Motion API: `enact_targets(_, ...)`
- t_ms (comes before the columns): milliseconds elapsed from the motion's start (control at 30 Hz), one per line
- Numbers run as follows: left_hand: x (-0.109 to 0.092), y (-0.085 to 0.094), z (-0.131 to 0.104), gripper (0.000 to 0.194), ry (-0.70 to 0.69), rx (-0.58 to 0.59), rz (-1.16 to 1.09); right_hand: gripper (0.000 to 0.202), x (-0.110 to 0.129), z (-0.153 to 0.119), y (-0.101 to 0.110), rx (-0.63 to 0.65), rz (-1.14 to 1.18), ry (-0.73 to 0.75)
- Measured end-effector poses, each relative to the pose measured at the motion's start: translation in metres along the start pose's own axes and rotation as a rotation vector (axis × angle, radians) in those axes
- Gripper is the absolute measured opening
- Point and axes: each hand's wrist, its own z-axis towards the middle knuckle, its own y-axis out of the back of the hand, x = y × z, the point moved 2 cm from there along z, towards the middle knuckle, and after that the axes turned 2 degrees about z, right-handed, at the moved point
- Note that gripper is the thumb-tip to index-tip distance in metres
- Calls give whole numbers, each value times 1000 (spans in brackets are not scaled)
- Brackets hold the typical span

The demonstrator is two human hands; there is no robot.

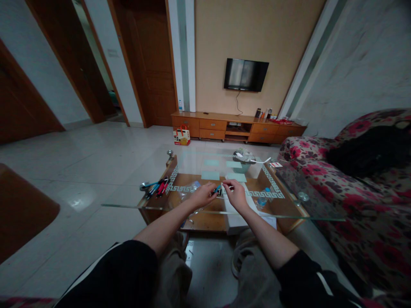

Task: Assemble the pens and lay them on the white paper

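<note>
Both my hands are close together above the glass coffee table [128,206]. Closed fingers of my left hand [204,195] hold a small blue and black piece [218,188], too small to name surely; it looks like a pen part. My right hand [236,195] is pinched just beside it, fingertips nearly touching the piece. Something tiny and pale may be between those fingertips, but I cannot make it out. To the left, several pens [158,188] in black, blue and red lie in a loose pile on the glass.
Clear plastic packaging [192,188] lies by my left wrist. Under the glass are a white box [236,220] and a water bottle [262,199]. A bowl [244,157] holding crumpled plastic stands at the far side. A floral sofa [321,171] borders the right.
</note>
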Motion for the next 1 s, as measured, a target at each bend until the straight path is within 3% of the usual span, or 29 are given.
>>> enact_targets(333, 0, -2, -1, 9, -14, 17, 55, 20, -2, -1, -2, 21, -21, -29)
enact_targets(1000, 2, -7, 0, 10, -6, -27, 10, 19, 4, -2, -1, 46, -31, 58)
